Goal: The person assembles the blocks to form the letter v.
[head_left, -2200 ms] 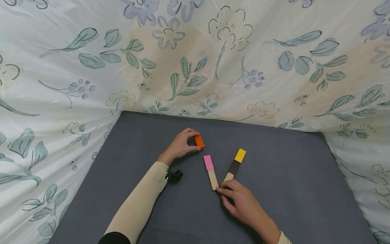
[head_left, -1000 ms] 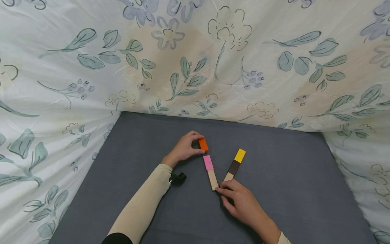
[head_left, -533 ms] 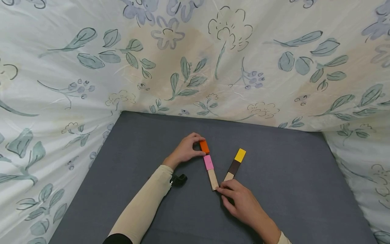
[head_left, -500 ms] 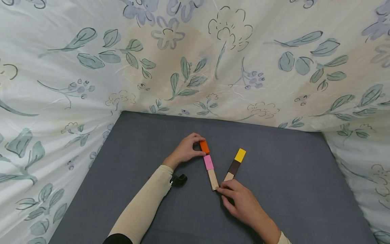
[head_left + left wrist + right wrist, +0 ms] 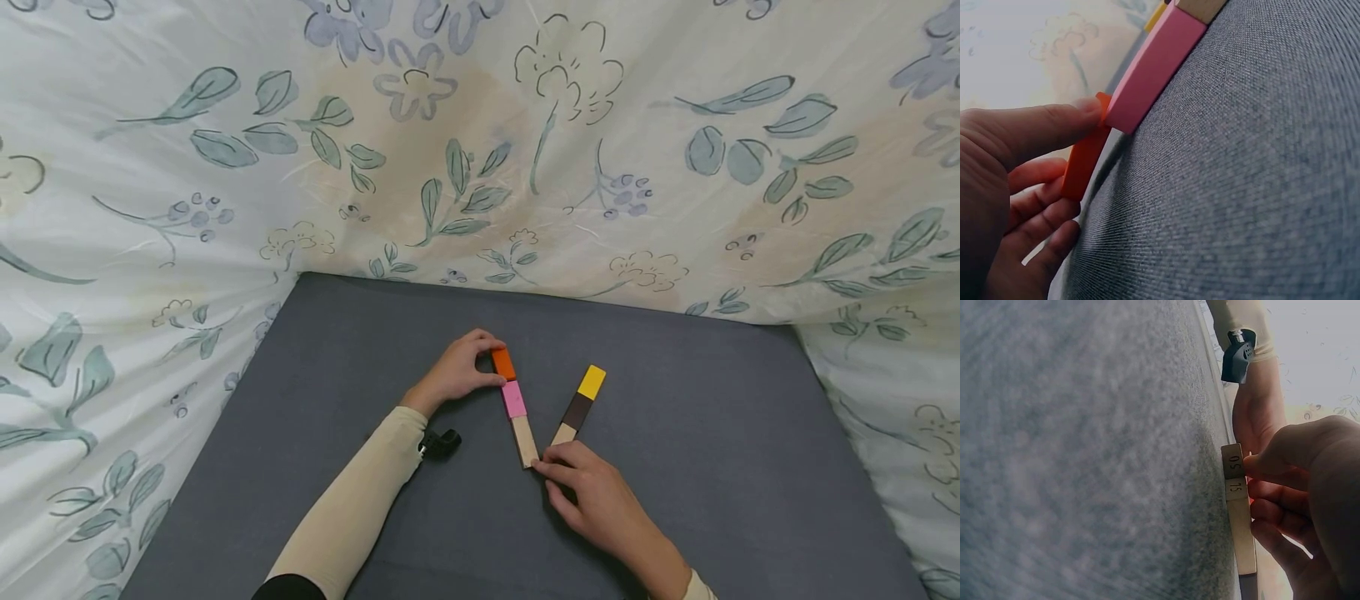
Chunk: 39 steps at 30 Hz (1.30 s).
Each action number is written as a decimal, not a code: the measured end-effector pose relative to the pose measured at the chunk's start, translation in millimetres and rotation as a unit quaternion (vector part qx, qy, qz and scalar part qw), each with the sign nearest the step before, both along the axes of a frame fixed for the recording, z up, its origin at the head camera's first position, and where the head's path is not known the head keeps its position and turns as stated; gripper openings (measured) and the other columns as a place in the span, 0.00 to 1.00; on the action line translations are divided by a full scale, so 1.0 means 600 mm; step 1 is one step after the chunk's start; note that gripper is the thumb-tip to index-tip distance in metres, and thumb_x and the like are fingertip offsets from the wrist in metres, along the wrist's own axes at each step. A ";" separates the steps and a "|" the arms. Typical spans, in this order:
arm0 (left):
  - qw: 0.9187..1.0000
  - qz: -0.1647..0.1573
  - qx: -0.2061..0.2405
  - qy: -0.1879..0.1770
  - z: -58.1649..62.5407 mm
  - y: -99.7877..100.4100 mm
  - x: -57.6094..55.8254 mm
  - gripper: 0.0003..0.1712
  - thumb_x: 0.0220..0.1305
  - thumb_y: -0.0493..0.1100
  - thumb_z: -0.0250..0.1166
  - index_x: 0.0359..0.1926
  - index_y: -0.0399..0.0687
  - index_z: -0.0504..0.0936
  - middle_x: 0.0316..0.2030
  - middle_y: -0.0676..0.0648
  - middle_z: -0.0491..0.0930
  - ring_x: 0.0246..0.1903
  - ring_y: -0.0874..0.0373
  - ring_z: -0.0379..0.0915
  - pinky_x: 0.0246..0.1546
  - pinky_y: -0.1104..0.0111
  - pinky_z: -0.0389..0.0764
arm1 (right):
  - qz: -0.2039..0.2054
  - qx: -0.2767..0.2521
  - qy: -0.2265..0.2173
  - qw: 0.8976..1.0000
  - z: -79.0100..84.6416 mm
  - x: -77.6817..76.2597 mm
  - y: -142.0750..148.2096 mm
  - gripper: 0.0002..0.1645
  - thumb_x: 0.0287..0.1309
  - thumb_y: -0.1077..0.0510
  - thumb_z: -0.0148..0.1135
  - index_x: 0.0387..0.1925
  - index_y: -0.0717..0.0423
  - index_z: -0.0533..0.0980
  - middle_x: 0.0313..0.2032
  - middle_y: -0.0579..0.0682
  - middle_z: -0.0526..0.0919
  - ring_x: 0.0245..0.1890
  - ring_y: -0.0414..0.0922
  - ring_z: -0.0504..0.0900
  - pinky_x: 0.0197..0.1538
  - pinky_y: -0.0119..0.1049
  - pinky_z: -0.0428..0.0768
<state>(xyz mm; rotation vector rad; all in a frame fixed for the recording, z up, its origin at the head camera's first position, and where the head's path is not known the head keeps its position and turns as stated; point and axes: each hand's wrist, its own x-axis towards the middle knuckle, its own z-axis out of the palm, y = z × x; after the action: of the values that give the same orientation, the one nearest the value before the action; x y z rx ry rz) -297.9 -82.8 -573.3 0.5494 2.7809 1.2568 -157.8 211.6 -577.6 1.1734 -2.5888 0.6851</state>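
In the head view my left hand (image 5: 457, 368) pinches an orange block (image 5: 503, 364) between thumb and fingertips. The block's near end meets the far end of a pink block (image 5: 513, 400), which continues into a wooden block (image 5: 524, 442) in one line. My right hand (image 5: 596, 500) has its fingertips at the near ends of the two rows, grasping nothing visibly. A second row, slanting right, has a yellow block (image 5: 591, 382), a dark brown block (image 5: 577, 411) and a wooden block (image 5: 562, 434) partly covered by the right hand. The right wrist view shows block faces marked "50" (image 5: 1233, 462) and "75" (image 5: 1236, 488).
Dark grey cloth (image 5: 712, 467) covers the table. A floral curtain (image 5: 480, 167) stands along the back and both sides. A black wrist device (image 5: 440, 444) projects from the left sleeve (image 5: 360, 492).
My left hand has brought the orange block right and nearer, from apart to against the end of the pink block. The right hand and the other blocks have stayed in place.
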 end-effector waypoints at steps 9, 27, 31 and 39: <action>1.000 -0.004 -0.009 -0.002 -0.001 0.002 0.002 0.35 0.64 0.46 0.83 0.70 0.43 0.83 0.63 0.44 0.78 0.62 0.47 0.75 0.69 0.54 0.73 | 0.000 0.002 0.002 1.000 -0.003 0.000 0.001 0.20 0.58 0.64 0.81 0.53 0.49 0.91 0.50 0.40 0.82 0.49 0.39 0.80 0.48 0.44 0.87; 1.000 0.002 -0.015 -0.002 -0.005 0.007 -0.006 0.36 0.64 0.47 0.83 0.70 0.44 0.83 0.63 0.45 0.78 0.62 0.48 0.75 0.70 0.54 0.73 | 0.003 0.019 -0.004 1.000 0.002 -0.012 0.006 0.19 0.59 0.62 0.81 0.52 0.48 0.91 0.49 0.40 0.82 0.48 0.38 0.80 0.48 0.42 0.87; 1.000 0.000 -0.013 0.001 -0.005 0.007 -0.005 0.36 0.64 0.47 0.83 0.70 0.44 0.83 0.63 0.45 0.78 0.62 0.48 0.74 0.70 0.53 0.73 | 0.004 0.025 -0.003 1.000 0.003 -0.013 0.006 0.19 0.59 0.62 0.81 0.53 0.48 0.91 0.49 0.41 0.83 0.48 0.39 0.81 0.47 0.43 0.87; 1.000 -0.007 -0.016 0.014 -0.007 0.006 -0.004 0.32 0.69 0.45 0.79 0.70 0.43 0.82 0.64 0.44 0.78 0.63 0.47 0.75 0.70 0.53 0.73 | 0.010 0.032 0.003 0.999 0.006 -0.013 0.004 0.18 0.59 0.61 0.81 0.52 0.49 0.91 0.49 0.41 0.83 0.48 0.39 0.81 0.47 0.43 0.87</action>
<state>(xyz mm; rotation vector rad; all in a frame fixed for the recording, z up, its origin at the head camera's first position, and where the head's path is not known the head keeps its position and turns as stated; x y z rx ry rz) -300.3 -79.5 -577.6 0.5875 2.8088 1.2082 -165.3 214.1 -573.9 1.2189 -2.6153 0.6061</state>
